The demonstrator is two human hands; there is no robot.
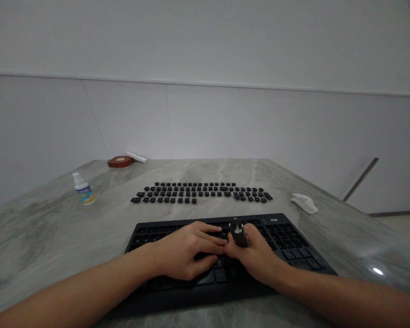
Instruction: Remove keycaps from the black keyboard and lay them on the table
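Note:
A black keyboard (290,239) lies near the front edge of the grey marble table (37,237). My left hand (186,250) rests flat on its middle keys, fingers stretched toward the right. My right hand (254,255) is closed round a small dark tool with a metal tip (238,233), held upright over the keys and touching the left fingertips. Behind the keyboard, several loose black keycaps (200,192) are laid out in rows on the table.
A small white bottle with a blue label (84,189) stands at the left. A crumpled white cloth (304,203) lies at the right. A red-brown flat box (120,161) and a white strip (135,156) sit at the far edge by the wall.

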